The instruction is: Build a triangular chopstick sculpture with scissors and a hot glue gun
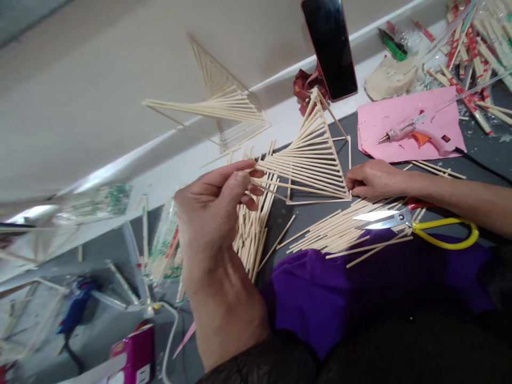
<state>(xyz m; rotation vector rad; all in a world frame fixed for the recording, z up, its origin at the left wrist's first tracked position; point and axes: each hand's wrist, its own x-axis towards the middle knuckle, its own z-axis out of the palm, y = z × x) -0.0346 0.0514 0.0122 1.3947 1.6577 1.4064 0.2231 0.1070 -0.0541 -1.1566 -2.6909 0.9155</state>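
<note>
Pinching stick frame (304,162) near one corner: left hand (218,194), thumb covering contact. Right hand (375,180) curled at base corner; fingertips hidden, grip uncertain.

Box (140,354): btm cut | blue tool (78,306): blurry | R hand (370,180): pt. hid

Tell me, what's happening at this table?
Someone is handling a frame of thin wooden sticks, the sticks fanned out across it. The left hand grips one end; the right hand is at the opposite corner, fingers curled. A glue gun lies on a pink sheet, and scissors lie by loose sticks.
</note>
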